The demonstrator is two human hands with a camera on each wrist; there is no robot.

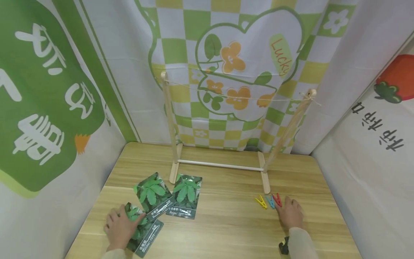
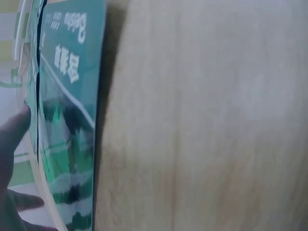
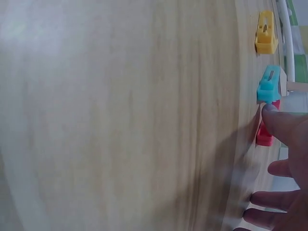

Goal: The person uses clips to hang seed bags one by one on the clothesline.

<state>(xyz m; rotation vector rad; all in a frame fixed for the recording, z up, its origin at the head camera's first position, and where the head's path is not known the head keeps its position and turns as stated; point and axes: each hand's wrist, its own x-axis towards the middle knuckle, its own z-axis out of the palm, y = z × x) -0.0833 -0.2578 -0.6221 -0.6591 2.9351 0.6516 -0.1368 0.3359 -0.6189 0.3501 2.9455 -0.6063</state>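
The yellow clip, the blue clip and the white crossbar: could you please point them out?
Yellow clip (image 3: 265,39): right wrist view, middle of its body.
Blue clip (image 3: 268,87): right wrist view, middle of its body.
White crossbar (image 1: 220,165): head view, middle of the rod.

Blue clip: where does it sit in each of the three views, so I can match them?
Head: right of centre, in the lower half; the blue clip lies between the yellow clip and the red clip.
Left wrist: not in it.
Right wrist: near the right edge, above mid-height; the blue clip is below the yellow one and above the red.
Shared landmark: the wooden tabletop, in all three views.
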